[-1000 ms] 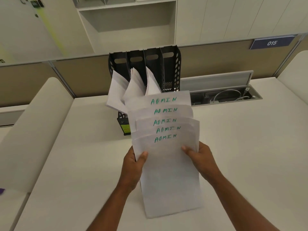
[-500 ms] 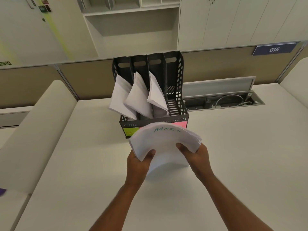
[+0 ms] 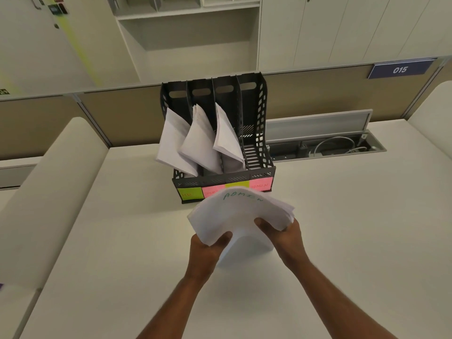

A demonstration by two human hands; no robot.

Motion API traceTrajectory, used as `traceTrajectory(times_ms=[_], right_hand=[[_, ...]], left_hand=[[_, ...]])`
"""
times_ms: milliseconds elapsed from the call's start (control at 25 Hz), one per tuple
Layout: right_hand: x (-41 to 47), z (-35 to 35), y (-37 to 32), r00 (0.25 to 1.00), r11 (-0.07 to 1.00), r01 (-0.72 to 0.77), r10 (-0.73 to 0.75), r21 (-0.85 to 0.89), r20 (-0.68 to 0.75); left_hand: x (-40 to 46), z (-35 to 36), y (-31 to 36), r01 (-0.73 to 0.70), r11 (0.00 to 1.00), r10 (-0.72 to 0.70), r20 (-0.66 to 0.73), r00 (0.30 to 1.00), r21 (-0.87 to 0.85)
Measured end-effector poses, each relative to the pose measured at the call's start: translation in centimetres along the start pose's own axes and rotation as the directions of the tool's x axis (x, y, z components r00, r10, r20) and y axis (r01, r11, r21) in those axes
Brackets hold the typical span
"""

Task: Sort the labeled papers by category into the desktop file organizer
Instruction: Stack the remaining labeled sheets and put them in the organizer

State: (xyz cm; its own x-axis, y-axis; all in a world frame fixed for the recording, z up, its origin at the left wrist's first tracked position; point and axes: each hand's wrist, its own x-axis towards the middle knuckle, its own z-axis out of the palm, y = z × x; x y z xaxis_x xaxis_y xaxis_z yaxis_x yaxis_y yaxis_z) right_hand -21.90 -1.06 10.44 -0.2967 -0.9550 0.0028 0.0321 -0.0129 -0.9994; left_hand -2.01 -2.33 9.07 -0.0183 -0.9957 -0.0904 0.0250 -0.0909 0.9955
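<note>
Hands first: both are clamped on the same ADMIN stack (image 3: 241, 216) just below centre frame. Left hand (image 3: 209, 247) has its grip on the lower left corner, thumb on top and fingers curled under; right hand (image 3: 285, 234) pinches the right edge the same way. Squeezing from both sides makes the thin white sheets bow up into an arch, and my guess is that's deliberate, to square the loose pages and stiffen them so they slide into a slot without flopping. Green handwritten "ADMIN" shows on the top sheet.

Directly above the stack sits the file organizer (image 3: 261, 148), black perforated plastic with four upright slots, resting on the pale matte tabletop (image 3: 342, 228). The three left slots each hold white papers (image 3: 203, 145) that droop forward over the front lip. The rightmost slot (image 3: 253, 155) looks empty, and its pink sticky label (image 3: 260, 185) seems to read ADMIN, so that's presumably where this bundle goes. Other labels are green and pink, too blurry to read.

Right of the organizer, an open cable tray (image 3: 330, 146) with a white cord.
</note>
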Motion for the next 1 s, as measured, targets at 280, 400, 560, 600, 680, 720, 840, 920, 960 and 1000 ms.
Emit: traceTrajectory(times_ms=[280,400,560,600,680,720,840,920,960,1000], right_hand=[[-0.4,-1.6,0.9,0.995,0.997,-0.067,0.069,-0.032,0.07],[-0.7,-3.0,-0.3,0.981,0.981,-0.015,0.052,-0.195,0.188],[-0.4,-4.0,-4.4,0.94,0.681,0.236,0.02,-0.693,0.34],[-0.3,-3.8,-5.6,0.935,0.628,0.312,-0.07,-0.713,0.348],[0.1,-3.3,-8.0,0.901,0.537,0.432,-0.294,-0.724,0.32],[0.3,-3.0,-9.1,0.888,0.525,0.44,-0.376,-0.729,0.266],[2.2,-2.1,-12.3,0.795,0.51,0.463,-0.6,-0.725,0.085],[4.5,-1.3,-13.5,0.742,0.483,0.498,-0.668,-0.72,0.065],[6.2,-1.0,-13.7,0.722,0.463,0.511,-0.689,-0.724,0.068],[8.1,-0.7,-13.5,0.7,0.42,0.517,-0.709,-0.746,0.085]], left_hand=[[0.3,-0.2,-0.1,0.097,0.995,-0.097,0.04,0.994,0.014],[1.6,-0.2,0.8,0.086,0.992,-0.088,0.012,0.996,0.093],[5.0,1.5,4.3,0.021,0.978,-0.023,0.005,1.0,0.207],[6.0,2.6,5.7,-0.021,0.976,0.021,0.004,1.0,0.215],[8.1,5.2,9.1,-0.134,0.975,0.134,0.012,0.991,0.179],[9.1,6.8,11.0,-0.186,0.969,0.185,0.019,0.982,0.165],[12.6,10.7,15.9,-0.107,0.992,0.101,0.098,0.99,0.062],[14.3,12.4,18.4,-0.001,0.998,0.016,0.223,0.975,-0.065],[15.0,13.0,19.1,0.026,0.991,0.01,0.265,0.964,-0.132],[15.6,13.4,19.4,0.045,0.98,0.01,0.277,0.961,-0.192]])
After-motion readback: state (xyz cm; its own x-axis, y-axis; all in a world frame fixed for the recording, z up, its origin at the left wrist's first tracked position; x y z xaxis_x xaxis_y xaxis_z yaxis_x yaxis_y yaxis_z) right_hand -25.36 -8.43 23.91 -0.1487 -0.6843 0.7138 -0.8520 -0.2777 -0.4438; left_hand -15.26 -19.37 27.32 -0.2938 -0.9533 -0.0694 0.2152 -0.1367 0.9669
